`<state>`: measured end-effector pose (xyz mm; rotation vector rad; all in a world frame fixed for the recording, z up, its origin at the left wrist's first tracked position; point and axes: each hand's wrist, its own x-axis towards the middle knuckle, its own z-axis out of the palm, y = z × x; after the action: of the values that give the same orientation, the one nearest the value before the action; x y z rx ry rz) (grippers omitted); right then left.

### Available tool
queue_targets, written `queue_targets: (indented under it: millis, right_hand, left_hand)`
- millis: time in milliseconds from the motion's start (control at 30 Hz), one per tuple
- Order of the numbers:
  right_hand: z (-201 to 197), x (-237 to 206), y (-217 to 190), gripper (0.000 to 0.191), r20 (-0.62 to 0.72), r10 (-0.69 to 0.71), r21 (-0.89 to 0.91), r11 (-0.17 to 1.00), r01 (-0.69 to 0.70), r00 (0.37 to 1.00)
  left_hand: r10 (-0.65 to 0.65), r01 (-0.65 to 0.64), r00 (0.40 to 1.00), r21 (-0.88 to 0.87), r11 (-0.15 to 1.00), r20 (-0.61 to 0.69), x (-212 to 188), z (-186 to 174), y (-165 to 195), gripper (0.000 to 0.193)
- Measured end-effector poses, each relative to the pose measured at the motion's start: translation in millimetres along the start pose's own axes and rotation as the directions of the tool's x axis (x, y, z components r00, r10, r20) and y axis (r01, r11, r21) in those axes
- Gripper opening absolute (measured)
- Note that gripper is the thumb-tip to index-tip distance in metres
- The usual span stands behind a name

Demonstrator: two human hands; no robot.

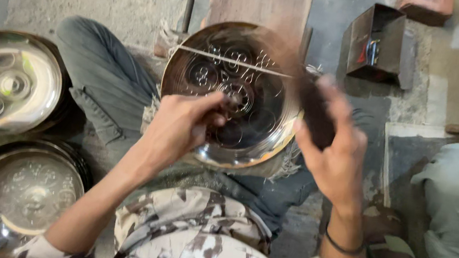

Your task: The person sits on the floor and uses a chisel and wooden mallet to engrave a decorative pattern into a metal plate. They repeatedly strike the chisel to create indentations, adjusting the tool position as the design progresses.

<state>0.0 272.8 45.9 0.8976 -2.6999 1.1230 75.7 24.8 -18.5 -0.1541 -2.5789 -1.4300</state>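
Two hands work one engraved steel plate (246, 90) on the lap; left hand (180, 126) pinches a small punch (234, 98) at its centre; right hand (335, 151) grips a blurred dark hammer (315, 107); chasing seems underway; steady aim needed; two more plates (10, 82) lie left.

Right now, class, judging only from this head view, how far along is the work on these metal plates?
Looks done: two patterned plates at the left lie set aside, circles showing. In hand: the plate on the lap carries circle marks; the left hand presses a small tool to its centre, the right hand lifts a blurred dark tool. Left: its lower part looks plainer.
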Motion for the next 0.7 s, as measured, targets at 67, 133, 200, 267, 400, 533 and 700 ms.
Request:
queue_targets:
  millis: [67,133,200,267,400,533,700]
  right_hand:
    - [-4.5,10.4,-3.1,0.069,0.109,0.007,-0.098,0.995,0.004,0.994]
    - [-13.1,19.6,-1.6,0.071,0.410,-0.088,-0.416,0.868,0.272,0.908]
    - [-12.8,25.4,0.9,0.077,0.208,-0.281,-0.096,0.947,0.306,0.937]
    - [-12.2,29.2,4.0,0.082,0.276,-0.262,-0.082,0.952,0.294,0.925]
    - [-7.1,36.3,6.9,0.079,0.420,-0.175,-0.233,0.928,0.292,0.890]
    - [-2.4,39.3,5.2,0.069,0.294,-0.136,-0.050,0.986,0.157,0.946]
    - [-4.0,42.4,3.9,0.068,0.167,-0.302,-0.092,0.943,0.320,0.938]
  left_hand:
    - [-0.037,0.037,0.992,0.003,0.999,-0.117,-8.6,8.1,2.3,0.039]
    - [-0.066,0.073,0.974,0.024,0.997,-0.215,-14.1,15.0,2.4,0.035]
    - [-0.110,0.127,0.950,0.042,0.991,-0.292,-17.9,22.6,2.3,0.039]
    - [-0.064,0.120,0.930,0.136,0.983,-0.361,-20.1,27.5,1.6,0.033]
    - [-0.034,0.122,0.898,0.173,0.977,-0.438,-20.3,30.4,1.4,0.037]
    - [-0.104,0.171,0.887,0.110,0.979,-0.451,-20.4,30.6,6.2,0.029]
    - [-0.145,0.197,0.892,0.078,0.977,-0.427,-20.4,27.7,13.2,0.024]
